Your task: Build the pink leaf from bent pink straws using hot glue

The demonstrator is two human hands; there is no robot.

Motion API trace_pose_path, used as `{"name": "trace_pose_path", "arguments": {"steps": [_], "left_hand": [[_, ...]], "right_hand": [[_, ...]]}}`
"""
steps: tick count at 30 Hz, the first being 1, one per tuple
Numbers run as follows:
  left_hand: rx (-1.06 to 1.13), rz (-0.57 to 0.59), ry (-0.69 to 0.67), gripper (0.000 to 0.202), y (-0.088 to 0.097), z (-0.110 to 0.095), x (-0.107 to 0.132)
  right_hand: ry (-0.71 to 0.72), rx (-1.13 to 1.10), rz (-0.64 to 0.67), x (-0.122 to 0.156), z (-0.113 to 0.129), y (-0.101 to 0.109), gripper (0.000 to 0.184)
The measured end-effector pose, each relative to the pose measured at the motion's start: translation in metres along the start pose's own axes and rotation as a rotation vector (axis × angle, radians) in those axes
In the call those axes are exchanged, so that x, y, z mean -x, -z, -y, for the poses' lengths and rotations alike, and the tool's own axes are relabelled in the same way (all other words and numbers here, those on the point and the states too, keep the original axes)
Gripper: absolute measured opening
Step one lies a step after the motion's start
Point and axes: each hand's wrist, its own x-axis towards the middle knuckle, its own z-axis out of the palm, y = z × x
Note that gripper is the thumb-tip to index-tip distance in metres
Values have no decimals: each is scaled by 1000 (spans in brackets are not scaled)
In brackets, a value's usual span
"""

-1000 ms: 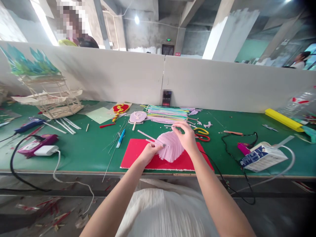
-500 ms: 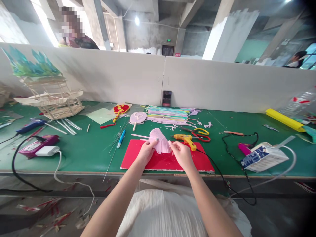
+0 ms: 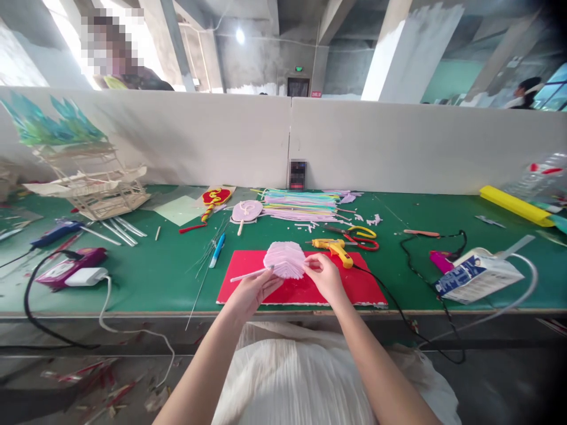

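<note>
A round, ribbed pink pipe-cleaner piece [image 3: 286, 258], fan-like, is held just over a red board [image 3: 305, 292]. Its thin pale stem points to the left. My left hand [image 3: 252, 290] grips the piece at its lower left edge, near the stem, with thumb on top. At the right edge, my right hand [image 3: 325, 274] pinches it between thumb and fingertips. Close by on the right, a yellow hot glue gun [image 3: 333, 247] lies partly on the board. Behind it are scissors [image 3: 363, 237] with red and yellow handles.
Pipe cleaners [image 3: 301, 205] lie in a pile, beside a pink fan [image 3: 247, 211] and a red-yellow fan [image 3: 215, 198]. A blue pen [image 3: 217, 251] and thin wires are on the left. A carton [image 3: 478, 278] stands right, a stick-built model [image 3: 93, 183] far left. Cables cross the table edge.
The pink piece has turned in my hands, its ribs now forming a V and its stem angled lower left. My left hand has shifted down and left; my right hand stays at the right edge.
</note>
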Motion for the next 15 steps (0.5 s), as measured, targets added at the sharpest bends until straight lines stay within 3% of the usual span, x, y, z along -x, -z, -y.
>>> {"name": "trace_pose_path", "arguments": {"steps": [5,9,12,15], "left_hand": [[-77,30,172,43,7,-10,20],[-162,132,300,59,18,-12,28],[-334,228,265,50,15,-12,37],[-582,186,110,35,5,-10,37]], "right_hand": [[25,17,-18,-2,-2,-6,14],[71,56,-9,-5,-3,-8,16],[145,180,-6,-8,-1,0,18],[219,368,-128,-16,0,20,19]]}}
